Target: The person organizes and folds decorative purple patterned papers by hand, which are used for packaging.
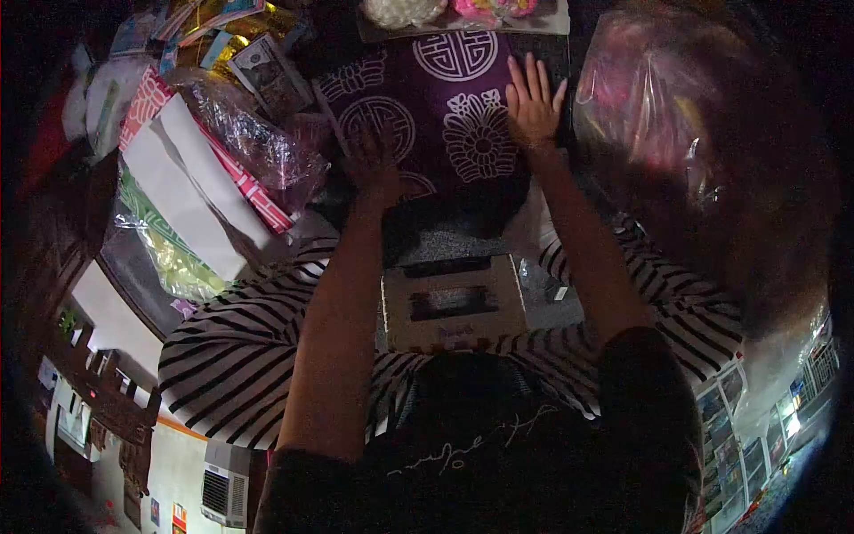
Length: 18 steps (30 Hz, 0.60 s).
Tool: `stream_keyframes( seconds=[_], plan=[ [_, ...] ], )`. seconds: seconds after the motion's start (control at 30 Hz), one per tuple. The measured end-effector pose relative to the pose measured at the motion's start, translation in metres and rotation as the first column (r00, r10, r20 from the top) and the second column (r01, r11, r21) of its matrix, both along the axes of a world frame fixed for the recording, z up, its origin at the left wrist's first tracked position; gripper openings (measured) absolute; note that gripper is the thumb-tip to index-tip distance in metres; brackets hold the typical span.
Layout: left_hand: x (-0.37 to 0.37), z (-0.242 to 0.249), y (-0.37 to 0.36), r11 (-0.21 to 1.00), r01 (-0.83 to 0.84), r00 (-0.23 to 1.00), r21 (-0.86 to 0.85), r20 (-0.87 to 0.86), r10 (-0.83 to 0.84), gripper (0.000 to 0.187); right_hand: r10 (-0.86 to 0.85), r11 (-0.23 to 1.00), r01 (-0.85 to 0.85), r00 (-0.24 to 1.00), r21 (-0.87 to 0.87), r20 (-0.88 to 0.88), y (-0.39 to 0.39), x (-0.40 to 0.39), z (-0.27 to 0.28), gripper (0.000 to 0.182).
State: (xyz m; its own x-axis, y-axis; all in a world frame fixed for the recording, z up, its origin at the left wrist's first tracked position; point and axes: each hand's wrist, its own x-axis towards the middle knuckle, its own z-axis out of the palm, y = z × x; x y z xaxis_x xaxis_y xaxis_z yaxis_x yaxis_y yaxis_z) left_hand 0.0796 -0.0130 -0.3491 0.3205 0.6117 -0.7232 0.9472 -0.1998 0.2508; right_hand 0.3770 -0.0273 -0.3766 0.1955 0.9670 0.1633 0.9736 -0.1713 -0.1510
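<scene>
A dark purple sheet printed with white round emblems and flower shapes lies flat in front of me. My right hand rests palm down on its right edge, fingers stretched and apart. On the sheet's left part, in deep shadow, lies my left hand, flat with its fingers spread. Neither hand grips anything. The near end of the sheet fades into darkness, so its lower edge is hard to make out.
At left, red, white and green patterned sheets lie on clear plastic wrapping, below printed notes. A plastic bag with pinkish contents sits at right. A tray stands beyond the sheet; a cardboard box lies between my striped-clad legs.
</scene>
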Motion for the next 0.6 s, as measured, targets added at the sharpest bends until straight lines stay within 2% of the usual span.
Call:
stream_keyframes(
  seconds=[0.03, 0.1, 0.17, 0.23, 0.3, 0.33, 0.37, 0.4, 0.47, 0.57, 0.6],
  plan=[
    [-0.001, -0.003, -0.001, 1.0, -0.006, 1.0, -0.003, 0.001, 0.006, 0.138, 0.006, 1.0, -0.006, 1.0, -0.003, 0.001, 0.001, 0.002, -0.002, 0.044],
    [-0.003, 0.0, -0.005, 0.994, -0.034, 0.992, 0.109, 0.121, 0.021, 0.139, -0.014, 1.0, 0.016, 0.996, 0.021, -0.087, -0.002, 0.003, -0.006, 0.044],
    [0.001, 0.005, -0.001, 0.998, -0.032, 0.997, 0.059, 0.068, 0.028, 0.139, -0.071, 0.996, 0.075, 0.992, 0.04, -0.1, -0.001, 0.004, -0.011, 0.043],
    [-0.002, -0.002, -0.005, 1.0, -0.028, 0.999, 0.002, 0.017, 0.028, 0.138, -0.137, 0.99, 0.134, 0.984, -0.035, -0.117, -0.006, 0.003, -0.011, 0.047],
    [-0.006, -0.028, -0.014, 0.98, 0.031, 1.0, 0.194, -0.008, -0.03, 0.138, -0.186, 0.982, 0.181, 0.973, -0.05, -0.136, -0.003, 0.006, -0.014, 0.05],
    [0.0, -0.012, -0.009, 0.982, 0.021, 1.0, 0.187, -0.006, -0.02, 0.138, -0.239, 0.97, 0.231, 0.958, -0.07, -0.16, -0.003, 0.006, -0.013, 0.055],
    [0.005, 0.003, 0.0, 0.997, 0.022, 0.999, 0.076, -0.03, -0.019, 0.138, -0.23, 0.972, 0.221, 0.96, -0.074, -0.159, -0.002, 0.007, -0.012, 0.055],
    [0.009, 0.014, 0.006, 0.999, 0.024, 0.998, -0.036, -0.055, -0.026, 0.139, -0.282, 0.958, 0.258, 0.93, -0.128, -0.237, -0.001, 0.008, -0.008, 0.059],
    [0.006, 0.009, 0.004, 0.999, -0.003, 1.0, -0.042, -0.026, 0.002, 0.137, -0.387, 0.913, 0.313, 0.865, -0.26, -0.318, -0.001, 0.009, -0.003, 0.069],
    [0.003, 0.002, 0.001, 1.0, 0.003, 1.0, -0.011, -0.01, -0.003, 0.137, -0.413, 0.904, 0.311, 0.812, -0.294, -0.411, 0.002, 0.01, -0.021, 0.07],
    [0.002, 0.0, 0.001, 0.999, 0.038, 0.999, 0.026, -0.025, -0.037, 0.138, -0.49, 0.812, 0.317, 0.826, -0.49, -0.278, 0.011, 0.009, -0.004, 0.071]
  ],
)
